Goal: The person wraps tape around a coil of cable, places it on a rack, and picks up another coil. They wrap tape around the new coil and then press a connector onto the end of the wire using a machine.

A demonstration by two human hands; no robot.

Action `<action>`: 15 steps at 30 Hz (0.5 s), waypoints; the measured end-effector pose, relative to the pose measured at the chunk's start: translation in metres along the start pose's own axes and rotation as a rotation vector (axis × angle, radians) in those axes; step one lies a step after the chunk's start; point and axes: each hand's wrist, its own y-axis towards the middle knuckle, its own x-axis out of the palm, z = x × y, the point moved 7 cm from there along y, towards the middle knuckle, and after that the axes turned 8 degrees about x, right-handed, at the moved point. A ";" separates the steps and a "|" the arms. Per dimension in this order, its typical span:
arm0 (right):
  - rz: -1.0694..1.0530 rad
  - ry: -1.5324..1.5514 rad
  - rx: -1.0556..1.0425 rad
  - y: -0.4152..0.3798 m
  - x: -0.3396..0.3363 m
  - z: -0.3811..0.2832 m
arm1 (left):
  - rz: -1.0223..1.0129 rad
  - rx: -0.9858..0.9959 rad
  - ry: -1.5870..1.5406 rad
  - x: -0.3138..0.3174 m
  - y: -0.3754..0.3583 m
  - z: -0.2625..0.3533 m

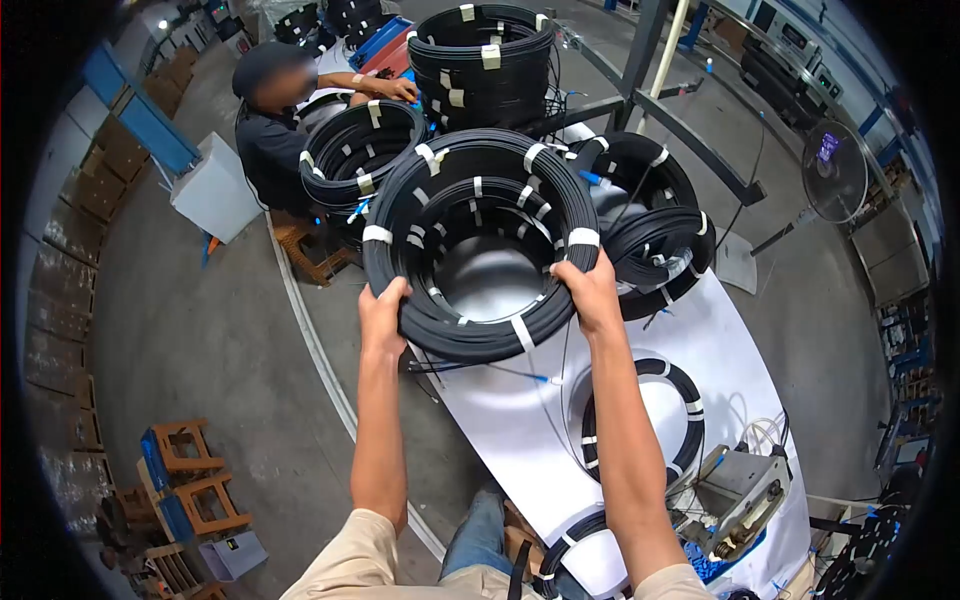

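Note:
My left hand [383, 318] and my right hand [592, 292] grip opposite sides of a large coil of black cable [465, 342], bound at intervals with white tape. The thumbs lie over its near edge, while the other fingers are mostly hidden underneath. Through the ring, more taped black coils [472, 192] show. A thin cable end with a blue tip [541, 378] hangs below the held coil. Right of my right hand are further black coils [650, 245]. A single flat coil [690, 385] rests on the white table [520, 430] beside my right forearm.
A tall stack of coils [478, 85] stands at the back, with another stack [365, 150] left of it. Beyond that sits a person in dark clothing [270, 140]. A metal machine [735, 490] occupies the near right; a frame post [640, 60] rises behind.

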 end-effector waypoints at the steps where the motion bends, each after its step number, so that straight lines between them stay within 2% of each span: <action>1: 0.009 -0.088 0.005 0.014 0.002 0.001 | -0.017 -0.004 0.045 0.003 0.012 -0.004; 3: 0.065 -0.354 0.098 0.029 -0.002 0.015 | -0.060 -0.020 0.115 0.004 0.027 -0.015; 4: 0.068 -0.353 0.096 0.033 -0.002 0.023 | -0.062 -0.019 0.115 0.003 0.031 -0.016; 6: 0.207 -0.586 -0.019 0.029 -0.014 0.028 | -0.057 0.039 0.239 0.001 0.033 -0.017; 7: 0.162 -0.581 -0.002 0.014 -0.007 0.006 | -0.060 0.009 0.213 0.000 0.033 -0.021; 8: 0.239 -0.643 -0.110 0.007 -0.006 0.003 | -0.041 -0.023 0.162 0.000 0.032 -0.025; 10: 0.292 -0.407 -0.287 -0.016 -0.007 -0.002 | 0.006 0.021 0.154 -0.002 0.033 -0.027; 12: 0.252 -0.181 -0.278 -0.052 -0.027 0.010 | -0.019 0.056 0.097 -0.001 0.030 -0.029; 14: 0.288 -0.067 -0.062 -0.091 -0.073 0.063 | 0.038 0.158 -0.038 -0.009 0.021 -0.034; 15: 0.386 -0.067 0.016 -0.117 -0.104 0.086 | 0.158 0.335 0.031 -0.016 0.004 -0.033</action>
